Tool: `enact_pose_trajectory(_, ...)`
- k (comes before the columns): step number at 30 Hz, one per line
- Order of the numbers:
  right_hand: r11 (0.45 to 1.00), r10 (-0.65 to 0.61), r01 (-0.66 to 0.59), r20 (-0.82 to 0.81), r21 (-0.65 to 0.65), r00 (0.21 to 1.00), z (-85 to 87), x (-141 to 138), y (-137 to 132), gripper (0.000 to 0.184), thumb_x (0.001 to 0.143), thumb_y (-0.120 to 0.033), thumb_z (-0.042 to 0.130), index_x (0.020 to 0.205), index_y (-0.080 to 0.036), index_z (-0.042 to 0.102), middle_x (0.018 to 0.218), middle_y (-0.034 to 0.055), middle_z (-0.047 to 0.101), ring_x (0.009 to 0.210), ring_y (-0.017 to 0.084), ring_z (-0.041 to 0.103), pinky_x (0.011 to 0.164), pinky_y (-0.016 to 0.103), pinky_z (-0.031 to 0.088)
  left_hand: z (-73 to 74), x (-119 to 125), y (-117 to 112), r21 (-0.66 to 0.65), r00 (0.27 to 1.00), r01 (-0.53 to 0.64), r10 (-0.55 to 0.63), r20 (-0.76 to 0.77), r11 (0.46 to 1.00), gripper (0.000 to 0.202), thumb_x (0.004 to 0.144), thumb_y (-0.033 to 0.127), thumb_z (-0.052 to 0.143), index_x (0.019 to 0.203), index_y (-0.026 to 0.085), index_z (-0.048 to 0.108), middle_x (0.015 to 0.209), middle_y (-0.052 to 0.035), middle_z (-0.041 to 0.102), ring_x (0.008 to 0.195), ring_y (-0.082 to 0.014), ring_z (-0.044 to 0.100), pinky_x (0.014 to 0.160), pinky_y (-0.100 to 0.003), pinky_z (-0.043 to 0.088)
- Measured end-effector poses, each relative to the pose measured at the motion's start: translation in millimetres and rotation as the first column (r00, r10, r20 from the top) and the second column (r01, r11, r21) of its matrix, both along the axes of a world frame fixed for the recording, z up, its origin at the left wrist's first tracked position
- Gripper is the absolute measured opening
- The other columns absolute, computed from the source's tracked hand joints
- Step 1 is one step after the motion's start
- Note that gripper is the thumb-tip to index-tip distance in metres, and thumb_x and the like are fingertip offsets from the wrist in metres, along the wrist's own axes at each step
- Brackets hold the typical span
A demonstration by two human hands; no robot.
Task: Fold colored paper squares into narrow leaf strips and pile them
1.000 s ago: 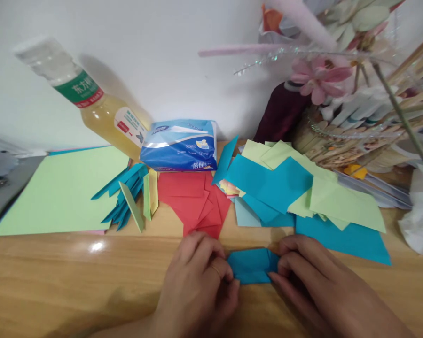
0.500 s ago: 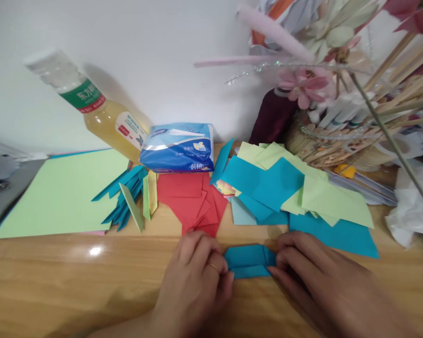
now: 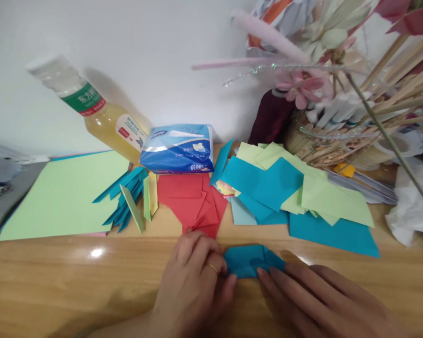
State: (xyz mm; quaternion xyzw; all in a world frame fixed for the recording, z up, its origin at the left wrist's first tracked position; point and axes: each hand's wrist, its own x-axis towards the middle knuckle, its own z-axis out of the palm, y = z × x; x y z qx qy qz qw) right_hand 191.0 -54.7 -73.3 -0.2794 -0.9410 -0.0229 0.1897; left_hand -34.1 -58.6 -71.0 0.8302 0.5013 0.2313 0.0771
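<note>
A: Where is the blue folded paper [image 3: 248, 260]?
B: On the wooden table [image 3: 56, 281], just in front of the red sheets [image 3: 193, 197], between both hands.
A: How does the left hand [image 3: 197, 286] hold it?
B: The fingers are curled over its left end. Whether they pinch it, I cannot tell.
A: And the right hand [image 3: 313, 300]?
B: It is stretched flat, and only the fingertips touch the paper's lower right edge.

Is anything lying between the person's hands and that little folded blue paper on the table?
Nothing visible does. The left hand covers the left end of the folded blue paper, and the right hand touches its near right edge with its fingertips. The red sheets lie behind it, farther back.
</note>
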Motion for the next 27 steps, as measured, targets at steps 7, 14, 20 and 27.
enact_pose_trajectory(7,0.999,-0.015,0.012,0.093,0.038,0.996,7.7,-1,-1,0.046,0.092,-0.002,0.019,0.104,-0.018,0.060,0.096,-0.0006,0.068,0.090,0.017,0.061,0.073,0.031,0.046,0.7,2,1,0.030,0.996,-0.013,0.016,-0.087,0.999,0.020,0.082,0.015,0.045,0.067,0.015,0.058,0.078,-0.0085,0.059,0.082,-0.0239,0.051,0.072,-0.040,0.051)
enact_pose_trajectory(14,0.998,0.019,-0.026,0.114,0.058,0.993,10.0,-3,0,0.042,0.089,-0.002,0.023,0.099,-0.016,0.061,0.091,0.0023,0.068,0.079,0.017,0.062,0.067,0.032,0.047,-2.9,0,-16,0.388,0.963,0.241,-0.169,-0.210,0.890,0.032,0.092,0.009,0.035,0.095,0.021,0.065,0.090,0.0009,0.059,0.092,-0.0149,0.048,0.101,-0.034,0.030)
enact_pose_trajectory(20,0.999,-0.014,0.014,0.001,0.034,1.000,12.5,-5,-1,0.044,0.092,-0.005,0.021,0.100,-0.016,0.062,0.093,0.0026,0.069,0.081,0.017,0.061,0.070,0.032,0.047,-5.7,3,-19,0.218,0.925,0.266,-0.184,-0.333,0.939,0.038,0.093,0.012,0.030,0.116,0.018,0.059,0.093,-0.0029,0.060,0.092,-0.0185,0.047,0.093,-0.033,0.030)
enact_pose_trajectory(27,0.999,0.009,-0.011,0.038,0.043,0.999,21.3,-7,1,0.044,0.092,-0.005,0.021,0.097,-0.015,0.063,0.096,0.0020,0.068,0.077,0.016,0.061,0.068,0.029,0.048,-5.5,0,-25,0.202,0.870,0.255,-0.133,-0.475,0.945,0.038,0.084,0.014,0.044,0.121,0.011,0.056,0.085,-0.0066,0.057,0.087,-0.0208,0.045,0.078,-0.034,0.035)
